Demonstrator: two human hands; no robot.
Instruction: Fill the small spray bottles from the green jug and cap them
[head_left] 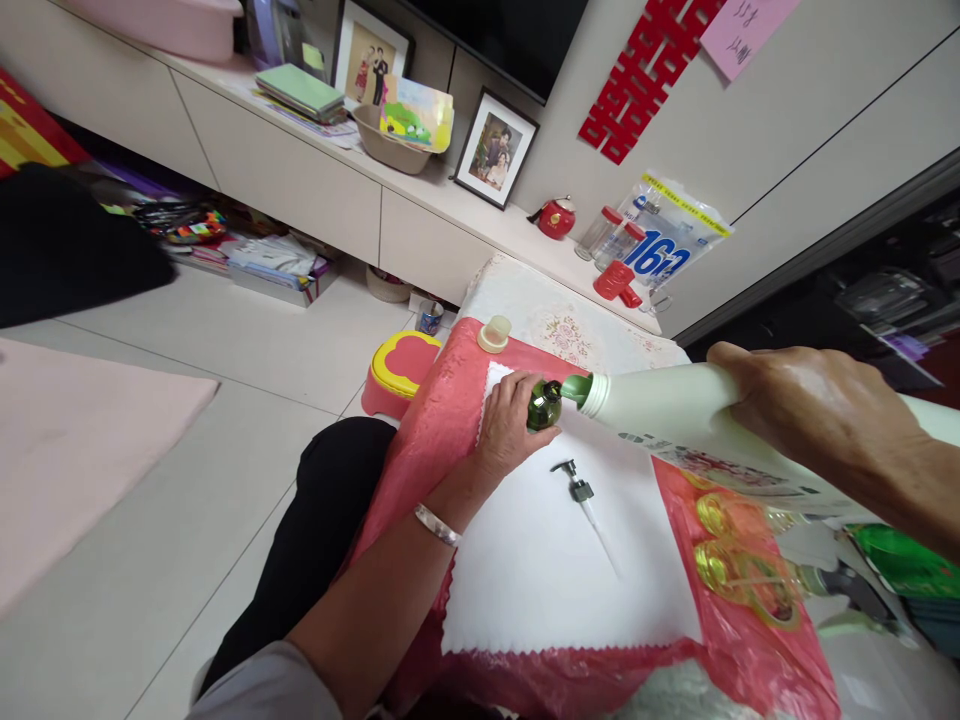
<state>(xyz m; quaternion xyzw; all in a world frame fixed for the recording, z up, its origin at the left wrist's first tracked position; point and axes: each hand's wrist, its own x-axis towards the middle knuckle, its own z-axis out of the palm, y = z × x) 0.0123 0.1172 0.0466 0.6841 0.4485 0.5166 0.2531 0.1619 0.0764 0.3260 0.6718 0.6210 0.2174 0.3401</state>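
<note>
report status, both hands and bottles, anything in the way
Left grip on small green bottle. Right grip holding large pale bottle tilted, mouth at the small bottle's neck. Pump lying on white sheet, clear of both bottles.

The small bottle (545, 408) looks glossy, the container (671, 395) smooth plastic.

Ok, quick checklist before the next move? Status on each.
1. Left grip around the small green bottle: ok, fingers wrapped around its side.
2. Right grip on the large pale bottle: ok, held tipped.
3. Large bottle's mouth at the small bottle's neck: ok on aim; whether they touch, cannot tell.
4. Pump head out of the way: ok, lying on the white sheet.
5. Fill level in the small bottle: cannot tell.
</note>
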